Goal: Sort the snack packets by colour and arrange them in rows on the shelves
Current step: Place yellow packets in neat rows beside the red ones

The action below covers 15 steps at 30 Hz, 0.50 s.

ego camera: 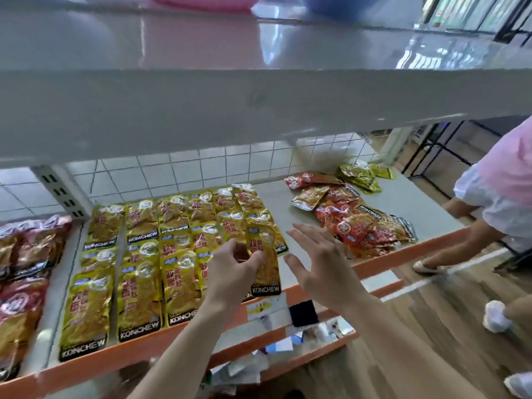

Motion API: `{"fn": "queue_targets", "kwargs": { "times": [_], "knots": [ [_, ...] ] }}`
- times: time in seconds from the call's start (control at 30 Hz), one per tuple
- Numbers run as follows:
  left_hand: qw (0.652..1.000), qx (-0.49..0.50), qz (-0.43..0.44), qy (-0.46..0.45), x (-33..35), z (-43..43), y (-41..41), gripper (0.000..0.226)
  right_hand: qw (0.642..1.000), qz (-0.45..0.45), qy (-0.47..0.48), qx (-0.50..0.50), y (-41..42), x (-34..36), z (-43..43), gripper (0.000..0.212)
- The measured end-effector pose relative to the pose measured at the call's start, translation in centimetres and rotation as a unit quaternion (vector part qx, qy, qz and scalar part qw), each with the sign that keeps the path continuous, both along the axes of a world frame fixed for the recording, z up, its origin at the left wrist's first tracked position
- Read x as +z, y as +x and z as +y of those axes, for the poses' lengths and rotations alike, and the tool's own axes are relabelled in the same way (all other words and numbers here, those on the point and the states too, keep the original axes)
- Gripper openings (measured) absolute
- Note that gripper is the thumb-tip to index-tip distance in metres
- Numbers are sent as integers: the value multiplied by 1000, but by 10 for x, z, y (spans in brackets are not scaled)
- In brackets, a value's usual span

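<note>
just now the left hand (234, 262) pinches a yellow packet (263, 260); the right hand (313, 260) hovers, fingers spread.

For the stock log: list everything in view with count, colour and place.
White metal shelf with orange edge: one, centre.
White upper shelf board: one, above.
Yellow foil snack packets: roughly twenty, yellow, overlapping rows on the orange-edged shelf.
Held yellow foil packet: one, yellow, at the rows' right end.
Red foil packets: loose heap, red, shelf's right side.
Yellow-green foil packets: a few, behind the heap.
Dark red foil packets: several, left bay.
Second person: one, pink and white clothes, far right.
Left hand: one, fingers pinch the held yellow foil packet.
Right hand: one, open, above bare shelf.
</note>
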<state>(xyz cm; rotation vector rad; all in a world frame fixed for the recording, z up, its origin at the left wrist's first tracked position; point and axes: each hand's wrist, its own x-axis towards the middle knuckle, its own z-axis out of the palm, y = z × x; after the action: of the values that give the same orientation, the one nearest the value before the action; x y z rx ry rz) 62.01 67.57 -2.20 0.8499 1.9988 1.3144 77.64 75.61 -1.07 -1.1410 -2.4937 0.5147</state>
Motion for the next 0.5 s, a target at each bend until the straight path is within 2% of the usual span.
{"fn": "queue_targets", "kwargs": {
  "times": [0.27, 0.5],
  "knots": [
    [993, 100, 54, -41, -17, 36, 32, 20, 994, 1, -15, 105, 17, -25, 56, 51],
    [982, 124, 124, -67, -25, 50, 57, 19, 989, 14, -29, 147, 24, -45, 82, 48]
  ]
}}
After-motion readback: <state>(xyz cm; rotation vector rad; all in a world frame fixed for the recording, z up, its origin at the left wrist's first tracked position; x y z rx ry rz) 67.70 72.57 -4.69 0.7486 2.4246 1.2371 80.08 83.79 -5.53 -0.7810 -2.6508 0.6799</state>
